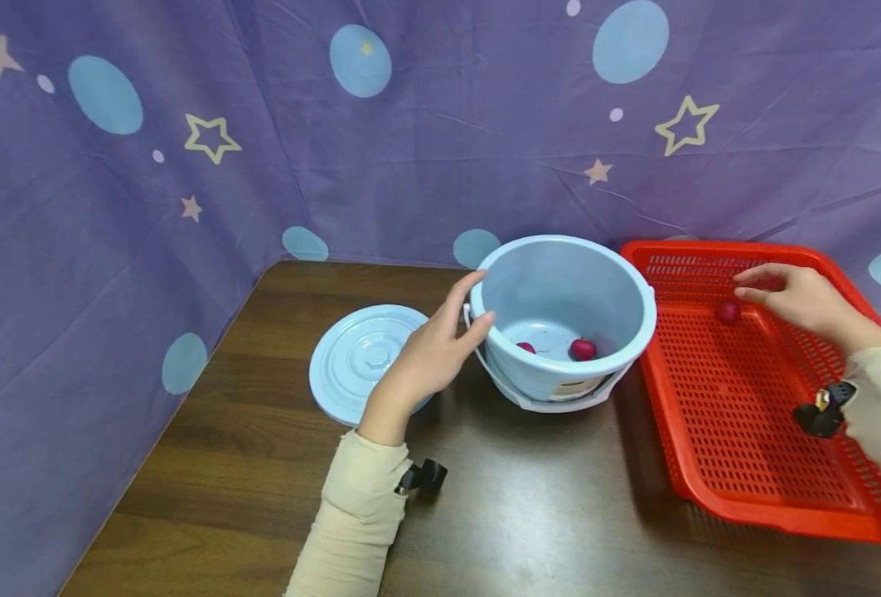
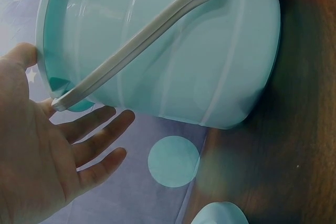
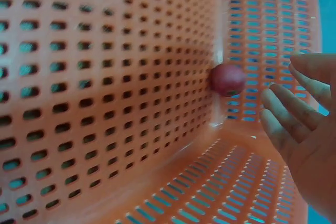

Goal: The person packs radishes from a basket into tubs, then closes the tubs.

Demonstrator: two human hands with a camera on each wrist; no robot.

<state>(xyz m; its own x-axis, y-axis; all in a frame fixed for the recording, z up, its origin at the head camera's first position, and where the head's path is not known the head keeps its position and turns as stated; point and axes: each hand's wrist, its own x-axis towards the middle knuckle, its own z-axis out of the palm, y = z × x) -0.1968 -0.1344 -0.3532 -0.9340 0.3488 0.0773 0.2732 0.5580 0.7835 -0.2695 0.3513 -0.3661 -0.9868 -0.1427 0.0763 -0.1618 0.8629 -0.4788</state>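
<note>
My left hand [image 1: 428, 352] rests against the left rim of a light blue bucket [image 1: 567, 377], beside one end of its handle [image 2: 142, 45]. In the left wrist view, the thumb touches the rim and several fingers stretch out loosely below the bucket's side. Two red radishes lie on the bucket's bottom, one [image 1: 583, 349] in fuller sight than the other [image 1: 525, 347]. My right hand [image 1: 801, 303] hovers inside a red plastic basket [image 1: 709, 506], its fingers spread and holding nothing. Just short of those fingers, a single radish [image 3: 228, 80] lies by the basket's far wall.
A round light blue lid [image 1: 346, 356] lies on the wooden table [image 1: 216, 464], left of the bucket and partly behind my left forearm. The basket stands close against the bucket's right side. A purple patterned cloth [image 1: 425, 149] hangs behind the table and along its left.
</note>
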